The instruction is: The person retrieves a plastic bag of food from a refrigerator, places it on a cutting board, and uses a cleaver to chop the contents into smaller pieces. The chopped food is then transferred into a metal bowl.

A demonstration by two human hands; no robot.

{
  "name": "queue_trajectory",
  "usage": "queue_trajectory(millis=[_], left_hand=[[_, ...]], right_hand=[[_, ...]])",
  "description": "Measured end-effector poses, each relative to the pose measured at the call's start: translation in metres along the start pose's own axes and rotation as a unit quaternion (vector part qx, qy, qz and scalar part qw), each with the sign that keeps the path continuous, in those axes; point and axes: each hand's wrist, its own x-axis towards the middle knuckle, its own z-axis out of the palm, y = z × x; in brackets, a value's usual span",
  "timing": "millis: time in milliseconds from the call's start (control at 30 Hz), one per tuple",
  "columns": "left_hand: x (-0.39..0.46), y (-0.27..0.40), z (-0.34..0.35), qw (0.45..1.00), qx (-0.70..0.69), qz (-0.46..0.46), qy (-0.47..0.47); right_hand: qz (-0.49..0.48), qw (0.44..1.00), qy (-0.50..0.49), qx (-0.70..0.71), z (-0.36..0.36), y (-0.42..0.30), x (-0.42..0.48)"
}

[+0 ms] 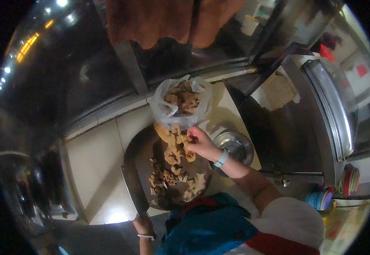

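Note:
My right hand [200,144], with a watch on its wrist, pinches a long, light-brown piece of fried meat [173,142] over a round dark chopping board [140,153]. That piece reaches up to the plastic bag. Low at the left, my left hand [143,224] grips the handle of a cleaver [134,188]; its wide blade points away from me and lies beside the board's left edge. Chopped brown pieces [170,177] lie on the near half of the board. Behind it stands a clear plastic bag [159,110] filled with brown chunks [186,100].
A round metal bowl [245,143] stands right of the board on the tiled counter [92,165]. Further right is a dark metal cabinet [277,130] with stacked metal trays [331,108] on it. Glass panes [76,70] line the counter's far side, with a brown cloth [172,22] hanging there.

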Motion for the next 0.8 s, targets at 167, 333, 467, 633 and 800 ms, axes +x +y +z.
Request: queue_trajectory(millis=[167,333,467,633,800], left_hand=[[0.005,-0.035,0.003,0.993,-0.087,-0.083,-0.015],[0.005,-0.019,-0.002,0.996,-0.073,-0.024,-0.037],[0.004,-0.013,0.000,0.997,-0.060,-0.013,-0.044],[-0.006,-0.009,-0.002,0.994,-0.077,-0.065,-0.041],[-0.009,-0.027,-0.001,0.980,-0.139,-0.133,-0.054]], right_hand=[[-0.056,0.993,0.049,0.097,-0.024,-0.092,0.016],[-0.157,0.973,0.119,-0.119,-0.045,-0.118,0.089],[-0.095,0.889,0.165,-0.416,-0.035,-0.107,0.115],[-0.102,0.810,0.136,-0.561,-0.057,-0.068,0.124],[-0.020,0.864,-0.041,-0.501,-0.072,-0.033,0.151]])
